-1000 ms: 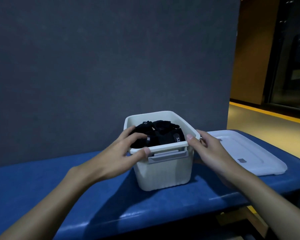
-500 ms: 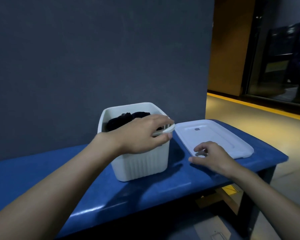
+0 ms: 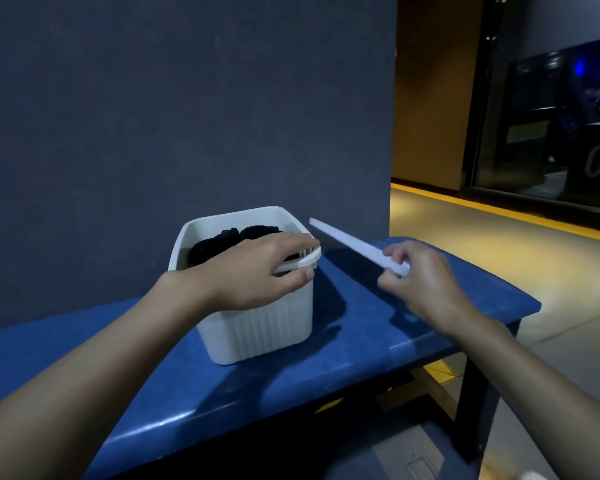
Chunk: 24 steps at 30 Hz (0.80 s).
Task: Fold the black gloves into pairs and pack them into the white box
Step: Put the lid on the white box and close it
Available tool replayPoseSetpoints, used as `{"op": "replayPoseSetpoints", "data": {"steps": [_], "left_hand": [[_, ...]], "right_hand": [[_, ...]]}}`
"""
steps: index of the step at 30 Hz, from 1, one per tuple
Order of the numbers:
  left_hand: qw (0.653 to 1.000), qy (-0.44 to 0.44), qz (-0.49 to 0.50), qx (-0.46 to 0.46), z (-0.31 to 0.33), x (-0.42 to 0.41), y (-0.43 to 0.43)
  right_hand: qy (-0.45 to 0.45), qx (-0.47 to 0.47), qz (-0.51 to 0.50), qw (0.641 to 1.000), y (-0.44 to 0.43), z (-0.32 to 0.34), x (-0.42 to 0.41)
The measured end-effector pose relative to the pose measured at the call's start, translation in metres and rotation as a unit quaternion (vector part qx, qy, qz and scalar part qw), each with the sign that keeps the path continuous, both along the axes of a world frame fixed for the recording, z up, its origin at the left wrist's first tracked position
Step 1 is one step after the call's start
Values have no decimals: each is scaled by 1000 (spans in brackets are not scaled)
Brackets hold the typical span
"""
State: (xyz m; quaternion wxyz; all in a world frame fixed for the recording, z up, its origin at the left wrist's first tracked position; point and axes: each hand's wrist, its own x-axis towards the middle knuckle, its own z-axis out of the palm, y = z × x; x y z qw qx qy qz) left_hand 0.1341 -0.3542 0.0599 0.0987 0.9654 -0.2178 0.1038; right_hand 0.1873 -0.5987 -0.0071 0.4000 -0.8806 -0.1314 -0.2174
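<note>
Your left hand (image 3: pixel 253 271) grips the rim of the ribbed white plastic box (image 3: pixel 257 327) holding black fabric gloves (image 3: pixel 229 239). Your right hand (image 3: pixel 420 282) pinches the tilted flat white plastic lid (image 3: pixel 347 242) above the blue worktop (image 3: pixel 361 327).

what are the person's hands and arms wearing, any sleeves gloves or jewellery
Nothing visible. The left hand and right hand have no gloves, rings or watch, and both forearms are bare to the frame edge, no sleeves showing.

The left hand (image 3: pixel 257 271) gripping the white box (image 3: pixel 257 327) rim blocked that side of the opening, and black gloves (image 3: pixel 222 240) filled the rest beyond it. Just right of the grip, the lid (image 3: pixel 350 245) stuck up tilted from the right hand (image 3: pixel 420 282), open bench (image 3: pixel 354 327) underneath. Close behind the box sat the wall (image 3: pixel 187 116)
</note>
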Motion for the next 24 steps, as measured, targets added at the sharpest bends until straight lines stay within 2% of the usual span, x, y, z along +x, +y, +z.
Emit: {"op": "replayPoseSetpoints", "data": {"steps": [5,8,12,15,19,23,24], "left_hand": [[1000,0,-2,-25,1,1,0],[999,-16,15,-34,2,0,0],[996,-44,40,-62,4,-5,-2],[994,-42,44,-95,5,-9,-4],[988,-40,34,-147,6,-13,-10],[976,-60,14,-209,9,-16,-9],[972,-66,14,-225,9,-16,-7]], "right_hand": [[-89,94,-54,990,-18,32,-12],[-130,192,-23,972,-18,44,-15],[-178,375,62,908,-13,59,-24],[-207,443,95,867,-6,74,-28],[-172,550,116,809,5,84,-25],[-87,657,149,734,19,87,-18],[-57,666,163,725,23,86,-15]]}}
